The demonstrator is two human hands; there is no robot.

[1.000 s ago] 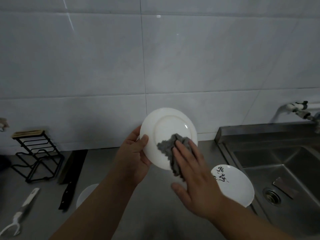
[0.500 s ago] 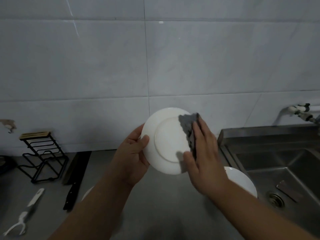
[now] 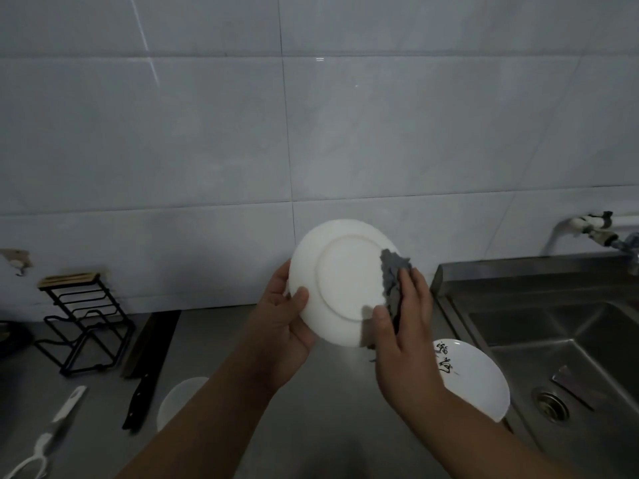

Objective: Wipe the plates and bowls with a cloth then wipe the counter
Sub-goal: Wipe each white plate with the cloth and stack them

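Steel tabletop (image 3: pixel 332 402) below, with a painted plate (image 3: pixel 477 385) lying flat beside the sink (image 3: pixel 553 340). Held up, a white plate (image 3: pixel 340 281) shows its underside; left hand (image 3: pixel 280 326) fingers clamp its rim, steadying it. Right hand (image 3: pixel 404 326) fingers pinch the grey cloth (image 3: pixel 392 278) against the right edge.
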